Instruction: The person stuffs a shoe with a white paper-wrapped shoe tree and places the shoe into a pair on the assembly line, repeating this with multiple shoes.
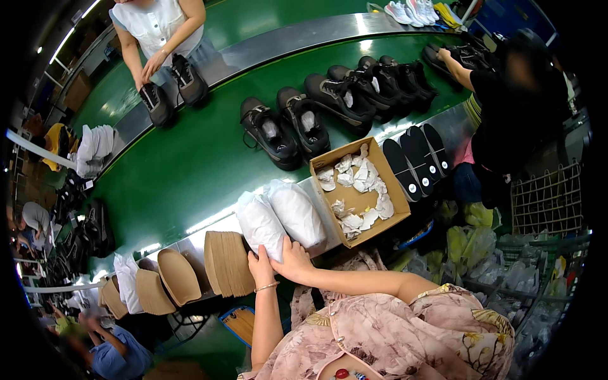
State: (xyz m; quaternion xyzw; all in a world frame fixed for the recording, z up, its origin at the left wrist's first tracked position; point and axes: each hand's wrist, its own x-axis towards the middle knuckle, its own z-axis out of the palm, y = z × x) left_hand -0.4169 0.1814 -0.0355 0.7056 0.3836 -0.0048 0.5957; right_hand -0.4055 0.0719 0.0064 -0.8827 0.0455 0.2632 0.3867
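Note:
Two white paper-wrapped bundles, shoe-shaped, lie side by side on the metal ledge in front of me: a left bundle [258,220] and a right bundle [296,214]. What the paper covers is hidden. My left hand [261,268] has its fingers closed on the near end of the left bundle's paper. Close beside it, my right hand [294,260] also grips that end, its thumb side against the wrap. Right of the bundles, an open cardboard box [354,201] holds crumpled white paper.
Dark sneakers [303,123] stand in a row on the green conveyor [171,168]. Black insoles [415,161] lie right of the box, brown molded inserts [228,263] left of my hands. A co-worker [166,28] across handles sneakers; another [519,107] works at the right.

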